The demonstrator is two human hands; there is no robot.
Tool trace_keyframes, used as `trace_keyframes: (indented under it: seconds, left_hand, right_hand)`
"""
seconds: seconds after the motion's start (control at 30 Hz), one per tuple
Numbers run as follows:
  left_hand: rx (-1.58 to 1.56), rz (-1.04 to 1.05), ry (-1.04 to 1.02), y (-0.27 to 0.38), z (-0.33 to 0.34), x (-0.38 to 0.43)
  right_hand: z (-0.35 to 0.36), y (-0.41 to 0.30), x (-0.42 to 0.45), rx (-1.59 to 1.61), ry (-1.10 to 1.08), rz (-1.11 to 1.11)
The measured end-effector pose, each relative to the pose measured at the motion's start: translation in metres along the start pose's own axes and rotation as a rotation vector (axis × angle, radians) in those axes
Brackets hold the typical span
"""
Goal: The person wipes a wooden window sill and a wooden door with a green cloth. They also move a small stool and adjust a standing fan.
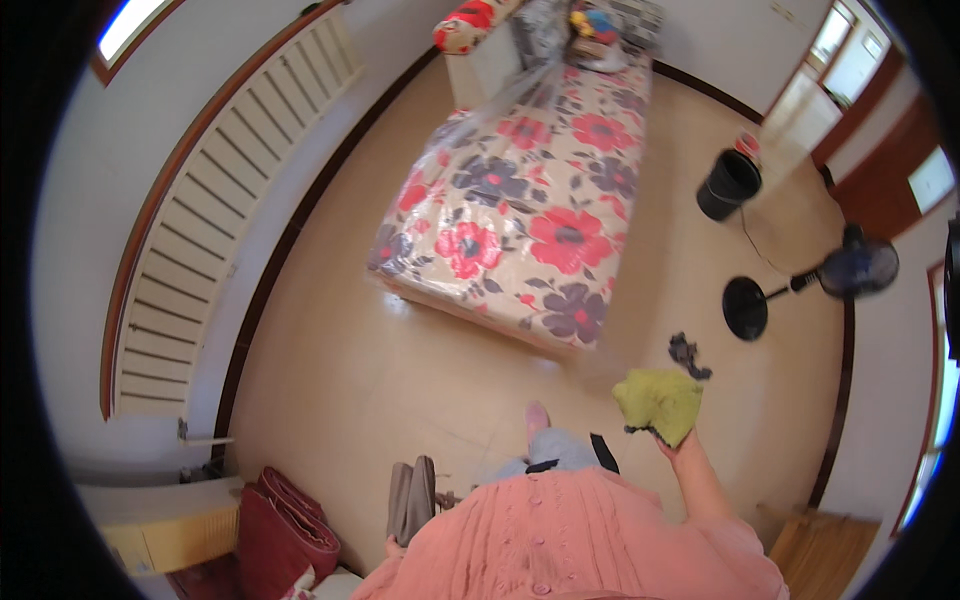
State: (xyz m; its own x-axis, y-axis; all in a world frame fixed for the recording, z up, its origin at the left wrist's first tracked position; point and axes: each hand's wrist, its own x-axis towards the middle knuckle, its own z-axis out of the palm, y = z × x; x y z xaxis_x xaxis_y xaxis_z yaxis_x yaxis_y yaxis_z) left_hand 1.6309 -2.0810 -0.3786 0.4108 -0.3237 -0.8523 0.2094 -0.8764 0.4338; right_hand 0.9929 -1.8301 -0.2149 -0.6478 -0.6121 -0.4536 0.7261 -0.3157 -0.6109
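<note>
My right hand, out in front on the right, grips a yellow-green cloth with a dark edge. Low on the left, my left hand holds a folded grey-brown item, perhaps cloth or a bag; its far side is hidden. A crumpled dark cloth lies on the tiled floor just beyond the green one. Ahead stands a bed or mattress in a flowered cover, partly under clear plastic sheeting.
A black bucket and a standing fan with a trailing cord are at the right. A radiator lines the left wall. Rolled red material stands at lower left, a wooden piece of furniture at lower right.
</note>
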Motion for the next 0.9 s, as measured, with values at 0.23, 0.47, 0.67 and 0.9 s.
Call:
trace_keyframes:
  seconds: [0.23, 0.47, 0.67, 0.9]
  left_hand:
    - [-0.170, 0.060, -0.369, -0.044, 0.032, 0.013]
    - [-0.122, 0.122, -0.305, -0.058, 0.047, -0.014]
    - [0.084, 0.330, -0.219, -0.085, 0.084, -0.076]
    - [0.472, 0.236, -0.236, -0.183, 0.112, -0.145]
  right_hand:
    - [-0.060, 0.009, -0.142, 0.125, 0.134, 0.020]
    - [-0.089, -0.031, -0.233, -0.423, 0.015, -0.198]
    - [-0.207, -0.069, -0.293, -0.498, 0.228, -0.388]
    - [-0.391, -0.138, -0.407, -0.567, 0.577, -0.503]
